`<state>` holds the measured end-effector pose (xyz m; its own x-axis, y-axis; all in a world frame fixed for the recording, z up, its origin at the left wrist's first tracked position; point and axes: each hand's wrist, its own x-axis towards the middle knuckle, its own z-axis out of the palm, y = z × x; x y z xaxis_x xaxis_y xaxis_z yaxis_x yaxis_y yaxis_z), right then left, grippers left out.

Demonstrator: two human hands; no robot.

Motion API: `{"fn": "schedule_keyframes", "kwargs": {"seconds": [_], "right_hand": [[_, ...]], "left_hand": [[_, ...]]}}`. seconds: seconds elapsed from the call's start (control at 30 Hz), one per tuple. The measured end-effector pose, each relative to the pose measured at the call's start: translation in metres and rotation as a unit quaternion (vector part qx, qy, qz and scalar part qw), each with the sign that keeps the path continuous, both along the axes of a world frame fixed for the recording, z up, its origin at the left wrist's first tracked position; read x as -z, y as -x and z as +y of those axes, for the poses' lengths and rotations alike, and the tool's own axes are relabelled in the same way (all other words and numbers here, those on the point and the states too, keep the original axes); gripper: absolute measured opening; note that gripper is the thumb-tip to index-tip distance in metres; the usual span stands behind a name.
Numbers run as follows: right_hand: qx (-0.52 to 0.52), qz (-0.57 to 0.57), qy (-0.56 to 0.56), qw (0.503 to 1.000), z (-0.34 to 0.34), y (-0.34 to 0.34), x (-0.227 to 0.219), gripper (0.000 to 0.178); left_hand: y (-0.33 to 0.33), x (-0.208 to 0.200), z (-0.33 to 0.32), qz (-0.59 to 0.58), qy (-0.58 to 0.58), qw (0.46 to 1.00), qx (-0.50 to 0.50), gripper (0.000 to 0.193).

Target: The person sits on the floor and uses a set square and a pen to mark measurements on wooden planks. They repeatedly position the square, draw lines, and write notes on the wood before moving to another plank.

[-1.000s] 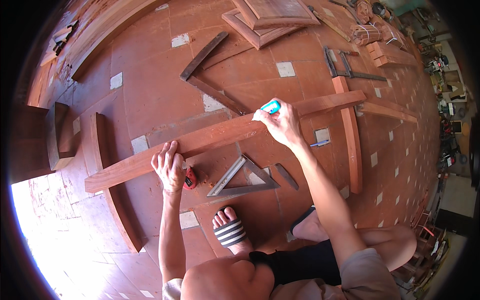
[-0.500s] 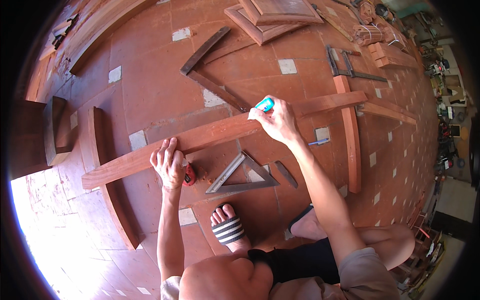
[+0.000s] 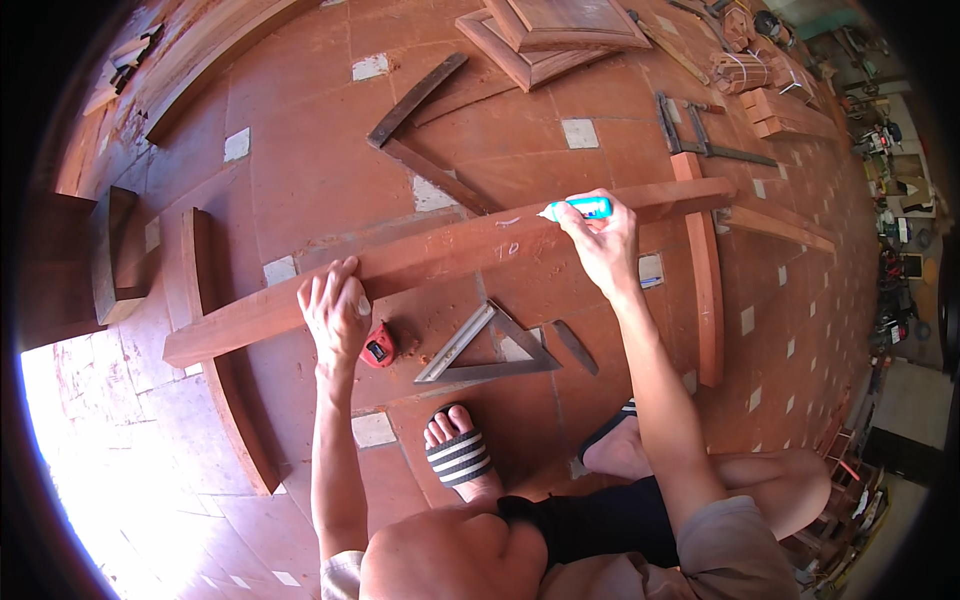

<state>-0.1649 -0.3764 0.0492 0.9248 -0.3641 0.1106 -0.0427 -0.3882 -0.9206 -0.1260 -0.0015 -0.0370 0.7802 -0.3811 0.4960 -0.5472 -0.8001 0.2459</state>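
Observation:
A long reddish wooden beam (image 3: 430, 262) lies across two supporting timbers in front of me. My left hand (image 3: 337, 310) grips it left of its middle, fingers over the top and far edge. A small white thing shows by that hand's thumb; I cannot make out what it is. My right hand (image 3: 606, 240) pinches a turquoise correction pen (image 3: 588, 208), its white tip pointing left at the beam's upper face. White handwritten marks (image 3: 508, 248) stand on the wood just left of the tip. Below the beam, near my left hand, sits a red tape measure (image 3: 379, 346).
A metal triangle square (image 3: 487, 345) and a dark flat strip (image 3: 575, 347) lie near my sandalled feet. Supporting timbers run under the beam at left (image 3: 238, 425) and right (image 3: 703, 290). Beyond are an L-shaped square (image 3: 415, 100), a clamp (image 3: 715, 148) and framed panels (image 3: 570, 25).
My right hand and the correction pen have moved right along the beam, uncovering white marks. The pen now lies flatter. My left hand still holds the beam, and more of the tape measure shows.

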Motion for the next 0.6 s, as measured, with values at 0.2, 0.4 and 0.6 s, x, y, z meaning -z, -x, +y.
{"fn": "schedule_keyframes", "kwargs": {"seconds": [0.2, 0.4, 0.6], "right_hand": [[-0.021, 0.045, -0.105, 0.993, 0.024, 0.012, -0.023, 0.030], [-0.156, 0.087, -0.089, 0.980, 0.085, 0.024, -0.042, 0.020], [-0.185, 0.066, -0.051, 0.979, 0.136, 0.026, -0.043, 0.029]], "left_hand": [[-0.053, -0.033, 0.007, 0.189, -0.026, 0.979, 0.068, 0.038], [-0.025, -0.054, -0.013, 0.141, 0.036, 0.984, 0.101, 0.032], [0.007, -0.061, -0.031, 0.218, 0.103, 0.958, 0.155, 0.026]]}}
